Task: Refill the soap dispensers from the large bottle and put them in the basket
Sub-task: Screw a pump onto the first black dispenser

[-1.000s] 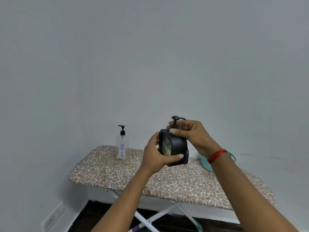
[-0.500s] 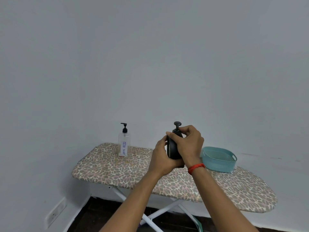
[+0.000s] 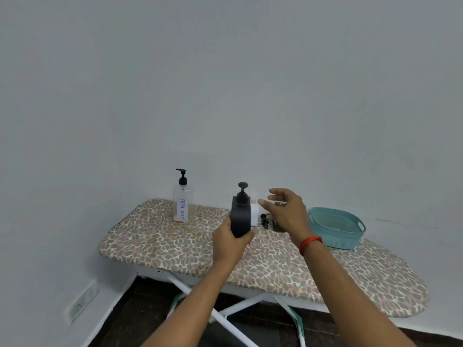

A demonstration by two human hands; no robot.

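while left hand (image 3: 231, 242) grips black dispenser (image 3: 240, 216), right hand (image 3: 285, 212) seemingly hovers beside.

Single head cam, worn by person, looks fwd and slightly down at leopard-print padded ironing board (image 3: 155, 236) from close above its near edge; plain grey wall (image 3: 225, 83) fills upper frame, both forearms enter from bottom.

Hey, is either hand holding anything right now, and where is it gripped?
The left hand holds the black soap dispenser upright, gripped around its lower body. The right hand is open beside the pump top, holding nothing.
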